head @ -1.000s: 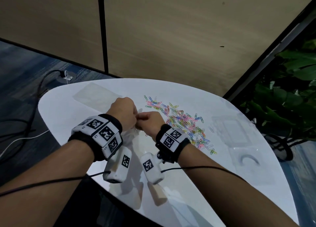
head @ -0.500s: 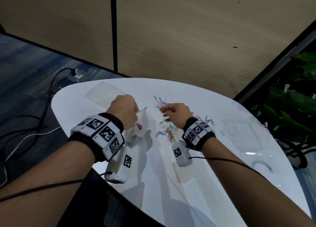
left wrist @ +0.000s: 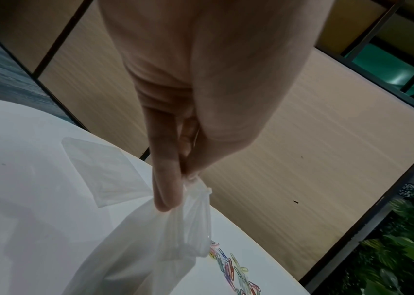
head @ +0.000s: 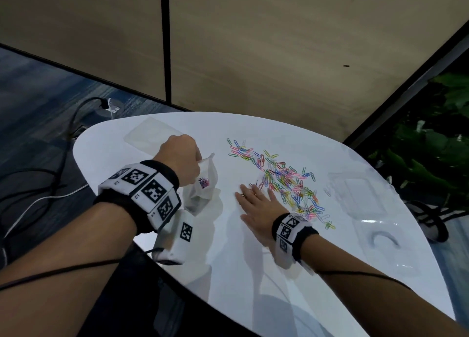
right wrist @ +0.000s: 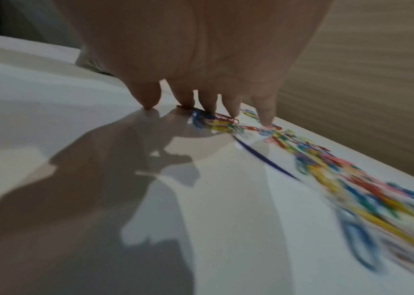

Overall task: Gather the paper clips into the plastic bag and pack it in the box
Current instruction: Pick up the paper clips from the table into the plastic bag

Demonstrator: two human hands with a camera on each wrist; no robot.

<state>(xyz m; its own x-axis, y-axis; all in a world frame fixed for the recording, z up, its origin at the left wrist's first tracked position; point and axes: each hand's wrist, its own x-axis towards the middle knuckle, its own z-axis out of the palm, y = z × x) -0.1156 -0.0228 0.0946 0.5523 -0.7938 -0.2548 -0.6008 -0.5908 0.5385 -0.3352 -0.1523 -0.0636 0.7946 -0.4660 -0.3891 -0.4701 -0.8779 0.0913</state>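
Coloured paper clips (head: 281, 178) lie scattered across the middle of the white table (head: 228, 273). My left hand (head: 181, 162) pinches the top edge of a small translucent plastic bag (head: 201, 187) that hangs above the table, with a few clips inside. In the left wrist view the bag (left wrist: 170, 235) hangs from my left fingers (left wrist: 165, 185). My right hand (head: 256, 204) lies flat on the table, fingers spread, its fingertips (right wrist: 233, 111) on the near edge of the clip pile (right wrist: 226, 123). A clear plastic box (head: 360, 197) sits at the right of the table.
A flat clear plastic sheet (head: 149, 136) lies at the table's far left. Another clear piece with a curved shape (head: 383, 240) lies near the right edge. Cables (head: 38, 184) run over the floor at left, and a plant (head: 431, 146) stands at right.
My right hand left the bag's mouth, moved right and came down flat on the clips. My left hand keeps holding the bag, which now hangs open-sided beside it.
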